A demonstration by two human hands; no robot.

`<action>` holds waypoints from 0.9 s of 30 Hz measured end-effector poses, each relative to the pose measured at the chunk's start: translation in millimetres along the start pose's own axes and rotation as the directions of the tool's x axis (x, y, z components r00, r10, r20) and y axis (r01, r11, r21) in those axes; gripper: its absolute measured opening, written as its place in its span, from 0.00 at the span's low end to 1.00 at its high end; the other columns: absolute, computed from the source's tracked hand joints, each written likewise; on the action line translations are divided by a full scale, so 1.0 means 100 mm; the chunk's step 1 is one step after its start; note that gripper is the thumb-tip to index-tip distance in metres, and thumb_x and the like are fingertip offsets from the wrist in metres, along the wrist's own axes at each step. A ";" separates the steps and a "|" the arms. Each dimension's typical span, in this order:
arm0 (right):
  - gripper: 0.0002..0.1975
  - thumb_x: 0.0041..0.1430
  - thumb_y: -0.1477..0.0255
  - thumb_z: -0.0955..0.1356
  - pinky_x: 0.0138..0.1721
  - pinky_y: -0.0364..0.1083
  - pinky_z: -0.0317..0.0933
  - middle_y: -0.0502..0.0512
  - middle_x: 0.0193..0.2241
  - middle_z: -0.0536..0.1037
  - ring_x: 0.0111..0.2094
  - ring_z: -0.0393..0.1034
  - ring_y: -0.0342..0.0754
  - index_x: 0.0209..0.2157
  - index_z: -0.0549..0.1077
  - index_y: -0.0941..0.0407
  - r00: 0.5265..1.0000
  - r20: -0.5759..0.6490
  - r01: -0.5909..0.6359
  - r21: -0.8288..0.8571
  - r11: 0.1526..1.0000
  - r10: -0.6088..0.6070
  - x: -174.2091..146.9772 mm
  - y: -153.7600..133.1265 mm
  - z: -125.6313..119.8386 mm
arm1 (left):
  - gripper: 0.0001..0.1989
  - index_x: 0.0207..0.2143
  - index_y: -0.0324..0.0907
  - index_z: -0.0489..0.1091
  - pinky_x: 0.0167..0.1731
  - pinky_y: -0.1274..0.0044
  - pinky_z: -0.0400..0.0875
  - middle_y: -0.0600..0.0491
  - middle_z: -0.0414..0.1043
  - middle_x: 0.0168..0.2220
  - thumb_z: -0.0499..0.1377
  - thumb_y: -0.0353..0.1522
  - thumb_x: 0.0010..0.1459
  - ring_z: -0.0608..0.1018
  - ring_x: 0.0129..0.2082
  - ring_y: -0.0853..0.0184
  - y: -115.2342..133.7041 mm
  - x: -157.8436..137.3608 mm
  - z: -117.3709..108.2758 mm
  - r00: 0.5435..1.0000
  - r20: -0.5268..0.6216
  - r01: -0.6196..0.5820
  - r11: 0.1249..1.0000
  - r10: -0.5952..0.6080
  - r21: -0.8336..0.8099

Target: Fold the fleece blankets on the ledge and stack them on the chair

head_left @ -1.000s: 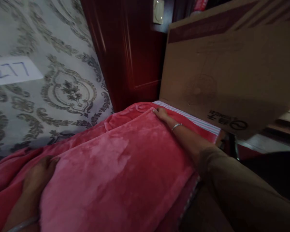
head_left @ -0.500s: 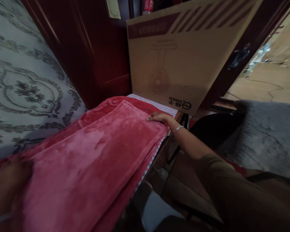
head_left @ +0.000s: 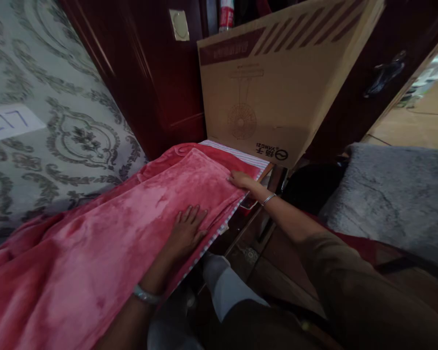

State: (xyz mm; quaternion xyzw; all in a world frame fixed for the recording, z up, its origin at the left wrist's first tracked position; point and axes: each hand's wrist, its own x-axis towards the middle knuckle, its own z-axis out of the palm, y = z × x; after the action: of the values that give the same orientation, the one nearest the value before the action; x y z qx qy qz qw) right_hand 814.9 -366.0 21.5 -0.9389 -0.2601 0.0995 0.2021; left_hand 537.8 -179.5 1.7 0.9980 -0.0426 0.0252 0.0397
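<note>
A folded red plush blanket (head_left: 131, 218) lies in layers along a narrow table, spreading to the lower left. My left hand (head_left: 188, 228) rests palm down on its upper layer near the front edge, fingers spread and nothing held. Farther off, at the blanket's far right corner, my right hand (head_left: 241, 180) touches the folded edge. Its thumb and fingers seem to lie on the fabric rather than wrap round it; the fingers partly hide one another. A striped cloth (head_left: 241, 154) shows under the blanket at the far end and along the front edge.
A large cardboard box (head_left: 277, 92) stands upright at the table's far end, before dark red wood panelling (head_left: 160, 78). Patterned wallpaper (head_left: 83, 131) borders the left. To the right is a seat with a grey fuzzy cover (head_left: 394, 199). My knees are below the front edge.
My left hand has moved right from the blanket's left part and now lies flat near its front edge. My right hand stays at the far corner. The view has shifted left.
</note>
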 end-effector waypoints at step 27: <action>0.30 0.72 0.59 0.56 0.55 0.51 0.63 0.74 0.59 0.71 0.58 0.68 0.60 0.61 0.67 0.67 1.000 -0.015 -0.013 -0.141 0.990 0.011 -0.20 0.08 0.11 | 0.30 0.68 0.39 0.57 0.58 0.61 0.68 0.36 0.61 0.66 0.52 0.41 0.67 0.69 0.63 0.53 -0.29 -2.18 -0.04 0.950 -0.298 0.163 0.965 -0.097 0.205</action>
State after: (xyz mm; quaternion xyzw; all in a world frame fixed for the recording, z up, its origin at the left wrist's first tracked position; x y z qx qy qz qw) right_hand 798.3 -379.0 10.3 -0.9531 -0.2595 0.0752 0.1365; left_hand 322.8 -132.6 -8.4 0.9825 0.0331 0.1707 -0.0674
